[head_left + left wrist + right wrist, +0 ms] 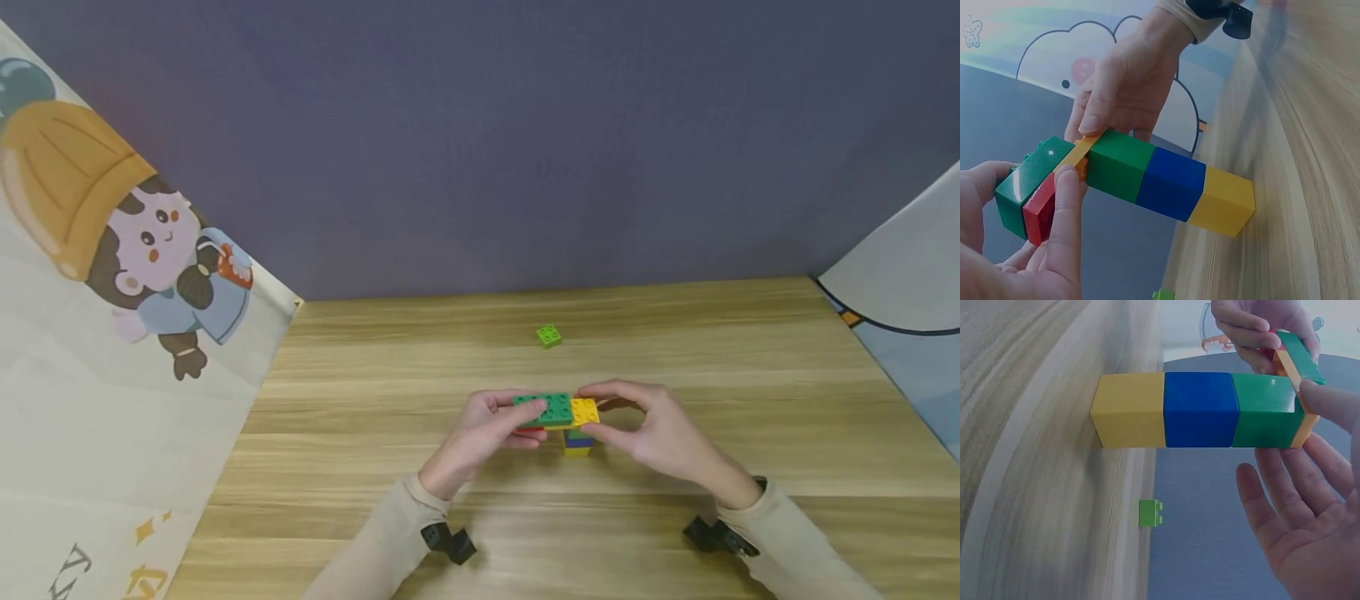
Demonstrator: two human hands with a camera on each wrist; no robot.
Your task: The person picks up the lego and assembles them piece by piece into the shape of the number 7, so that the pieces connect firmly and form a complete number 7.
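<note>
A tower of square blocks stands upright on the table: yellow (1222,200) at the bottom, blue (1172,184) in the middle, green (1121,165) on top. Across its top lies a thin yellow-orange toy brick (585,411), overhanging to the left. A long green toy brick (557,407) sits on the overhanging part, with a thin red toy brick (1040,209) under its outer end. My left hand (480,425) grips the long green brick and the red brick, thumb above and fingers below. My right hand (660,429) pinches the yellow-orange brick's right end between thumb and finger.
A small lime-green toy brick (549,336) lies on the wooden table (390,358) behind the tower. A dark blue-grey panel (525,150) rises at the table's back edge. Printed cloth walls (247,358) border the left and right sides.
</note>
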